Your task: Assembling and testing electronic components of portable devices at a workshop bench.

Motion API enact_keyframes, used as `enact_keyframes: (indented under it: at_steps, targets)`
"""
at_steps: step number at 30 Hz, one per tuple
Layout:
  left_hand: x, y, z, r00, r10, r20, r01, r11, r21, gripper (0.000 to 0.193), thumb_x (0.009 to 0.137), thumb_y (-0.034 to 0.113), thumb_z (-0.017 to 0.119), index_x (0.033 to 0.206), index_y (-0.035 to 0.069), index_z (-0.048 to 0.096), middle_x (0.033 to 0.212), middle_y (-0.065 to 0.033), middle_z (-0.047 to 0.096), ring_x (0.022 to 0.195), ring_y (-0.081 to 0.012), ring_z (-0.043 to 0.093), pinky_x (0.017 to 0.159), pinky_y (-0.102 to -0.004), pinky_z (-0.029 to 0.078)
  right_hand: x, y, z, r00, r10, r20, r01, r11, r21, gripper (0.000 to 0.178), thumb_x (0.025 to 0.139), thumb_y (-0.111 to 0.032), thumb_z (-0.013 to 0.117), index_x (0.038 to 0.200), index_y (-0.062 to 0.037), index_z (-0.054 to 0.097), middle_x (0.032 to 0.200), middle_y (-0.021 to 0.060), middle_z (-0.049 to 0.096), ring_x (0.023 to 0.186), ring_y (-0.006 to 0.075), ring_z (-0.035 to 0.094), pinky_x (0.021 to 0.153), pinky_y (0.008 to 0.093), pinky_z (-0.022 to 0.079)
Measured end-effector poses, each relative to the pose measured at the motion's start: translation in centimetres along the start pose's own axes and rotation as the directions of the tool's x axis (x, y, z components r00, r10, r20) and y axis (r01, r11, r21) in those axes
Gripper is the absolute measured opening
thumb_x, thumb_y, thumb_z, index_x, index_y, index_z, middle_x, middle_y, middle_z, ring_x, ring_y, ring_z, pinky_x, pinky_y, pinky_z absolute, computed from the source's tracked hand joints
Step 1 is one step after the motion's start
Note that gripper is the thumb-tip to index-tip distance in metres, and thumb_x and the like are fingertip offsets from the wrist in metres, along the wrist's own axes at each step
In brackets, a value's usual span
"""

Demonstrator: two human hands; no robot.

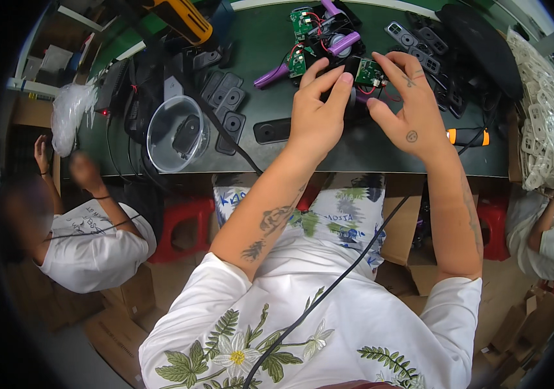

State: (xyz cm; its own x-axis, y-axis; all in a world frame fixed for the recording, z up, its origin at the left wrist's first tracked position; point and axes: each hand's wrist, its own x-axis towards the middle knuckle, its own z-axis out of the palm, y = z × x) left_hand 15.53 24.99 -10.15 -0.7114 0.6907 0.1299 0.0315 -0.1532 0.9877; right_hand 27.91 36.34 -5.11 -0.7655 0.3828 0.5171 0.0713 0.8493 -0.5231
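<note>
Over the green table, a small green circuit board [369, 72] with thin wires is between my two hands. My left hand [319, 107] is closed, its thumb and forefinger pinching a black part [353, 65] at the board's left end. My right hand [410, 107] curls round the board's right side, its forefinger at the upper corner and its thumb lower down, by the wires. What lies under my fingers is partly hidden. Just beyond my left hand are more green boards [301, 23] wired to purple cylindrical cells [344, 44].
A clear plastic tub [176, 135] holding a black part stands at left, beside several black casings [230, 123]. A long black casing [272, 131] lies near the front edge. An orange-and-black tool [468, 137] is at right, near a pile of white plastic parts [546, 123]. Co-workers sit on both sides.
</note>
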Motion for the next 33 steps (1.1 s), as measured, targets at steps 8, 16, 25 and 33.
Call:
enact_keyframes:
  at_steps: [8, 16, 25, 33]
  targets:
    - [0.9, 1.3, -0.5, 0.973, 0.229, 0.008, -0.216, 0.906, 0.365, 0.032, 0.090, 0.027, 0.067, 0.115, 0.007, 0.071, 0.140, -0.0236, 0.046, 0.125, -0.0332, 0.051, 0.097, -0.0395, 0.045, 0.6, 2.1, 1.3, 0.959, -0.243, -0.144, 0.187, 0.929, -0.318, 0.043, 0.081, -0.021, 0.074, 0.119, -0.0042, 0.062, 0.110, 0.0091, 0.061, 0.088, 0.0266, 0.065, 0.072, 0.0339, 0.055]
    - [2.5, 2.0, -0.9, 0.808, 0.563, 0.176, -0.568, 0.662, 0.489, 0.033, 0.094, 0.020, 0.060, 0.116, -0.004, 0.064, 0.119, -0.0229, 0.063, 0.108, -0.0367, 0.062, 0.094, -0.0397, 0.048, 1.8, 1.4, 2.0, 0.952, -0.304, -0.031, 0.269, 0.882, -0.388, 0.047, 0.083, -0.017, 0.072, 0.125, -0.0028, 0.054, 0.104, 0.0104, 0.061, 0.079, 0.0260, 0.065, 0.066, 0.0342, 0.054]
    - [3.7, 3.7, -0.7, 0.726, 0.594, 0.347, -0.688, 0.608, 0.397, 0.034, 0.098, 0.014, 0.048, 0.128, 0.000, 0.054, 0.106, -0.0201, 0.066, 0.084, -0.0333, 0.066, 0.077, -0.0361, 0.051, 2.2, 1.3, 1.6, 0.975, -0.209, -0.082, 0.203, 0.976, -0.074, 0.047, 0.084, -0.014, 0.070, 0.126, -0.0040, 0.052, 0.107, 0.0133, 0.063, 0.087, 0.0278, 0.066, 0.073, 0.0343, 0.055]
    - [5.0, 4.3, -1.9, 0.708, 0.604, 0.367, -0.706, 0.621, 0.339, 0.029, 0.097, 0.023, 0.052, 0.117, 0.002, 0.057, 0.100, -0.0161, 0.063, 0.087, -0.0349, 0.063, 0.078, -0.0382, 0.050, 2.5, -0.1, 1.9, 0.999, 0.049, -0.018, -0.040, 0.944, 0.328, 0.050, 0.080, -0.013, 0.077, 0.122, -0.0011, 0.053, 0.096, 0.0117, 0.070, 0.085, 0.0191, 0.071, 0.077, 0.0297, 0.056]
